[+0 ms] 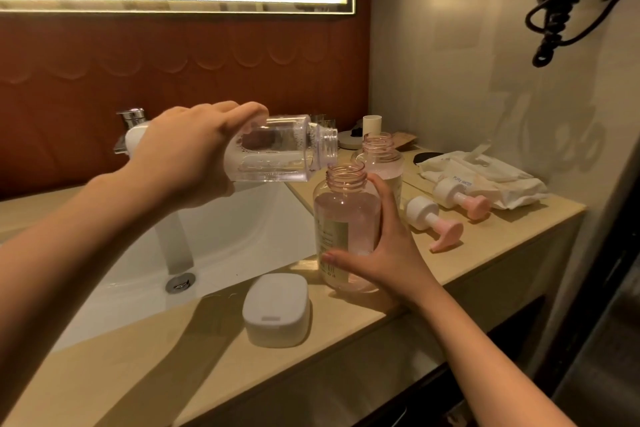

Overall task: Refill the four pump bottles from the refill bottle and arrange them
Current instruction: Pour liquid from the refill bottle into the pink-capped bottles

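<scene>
Left hand (pixel 187 152): fingers curled round the tilted refill bottle (pixel 277 154).
Right hand (pixel 389 255): fingers wrap the upright pump bottle (pixel 343 215), just below the refill mouth.

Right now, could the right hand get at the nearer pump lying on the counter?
Probably yes. The nearer pump lies on the counter just right of the right hand, with nothing between them. But that hand grips the pink bottle, so it would have to let go first.
</scene>
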{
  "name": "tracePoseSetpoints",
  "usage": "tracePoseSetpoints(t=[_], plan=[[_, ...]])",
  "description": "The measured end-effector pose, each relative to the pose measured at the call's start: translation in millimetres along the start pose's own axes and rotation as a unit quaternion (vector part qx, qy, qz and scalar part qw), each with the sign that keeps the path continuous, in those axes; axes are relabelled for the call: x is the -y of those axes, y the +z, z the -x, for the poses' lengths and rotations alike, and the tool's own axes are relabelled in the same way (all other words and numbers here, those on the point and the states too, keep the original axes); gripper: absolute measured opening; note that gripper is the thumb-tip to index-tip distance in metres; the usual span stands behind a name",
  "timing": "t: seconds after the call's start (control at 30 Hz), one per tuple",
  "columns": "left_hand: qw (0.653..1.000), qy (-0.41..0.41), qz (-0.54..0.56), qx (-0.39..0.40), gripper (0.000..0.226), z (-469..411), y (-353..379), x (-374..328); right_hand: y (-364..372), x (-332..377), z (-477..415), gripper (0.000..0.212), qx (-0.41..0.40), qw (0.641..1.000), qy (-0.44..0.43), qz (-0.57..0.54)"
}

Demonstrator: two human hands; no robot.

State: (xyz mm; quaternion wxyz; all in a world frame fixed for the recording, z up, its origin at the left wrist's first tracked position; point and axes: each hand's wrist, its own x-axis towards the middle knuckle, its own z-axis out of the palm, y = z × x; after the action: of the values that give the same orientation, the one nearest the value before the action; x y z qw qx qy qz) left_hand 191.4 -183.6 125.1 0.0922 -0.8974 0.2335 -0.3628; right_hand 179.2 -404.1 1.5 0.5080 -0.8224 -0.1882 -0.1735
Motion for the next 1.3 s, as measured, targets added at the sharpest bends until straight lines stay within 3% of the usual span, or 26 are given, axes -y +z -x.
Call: tracePoseSetpoints(t=[1.3], plan=[[1.000, 0.017, -0.008, 0.012, 0.083, -6.5, -2.8, 4.1, -0.3, 0.2, -0.1, 0.100, -0.003, 1.000, -0.004, 0.008]])
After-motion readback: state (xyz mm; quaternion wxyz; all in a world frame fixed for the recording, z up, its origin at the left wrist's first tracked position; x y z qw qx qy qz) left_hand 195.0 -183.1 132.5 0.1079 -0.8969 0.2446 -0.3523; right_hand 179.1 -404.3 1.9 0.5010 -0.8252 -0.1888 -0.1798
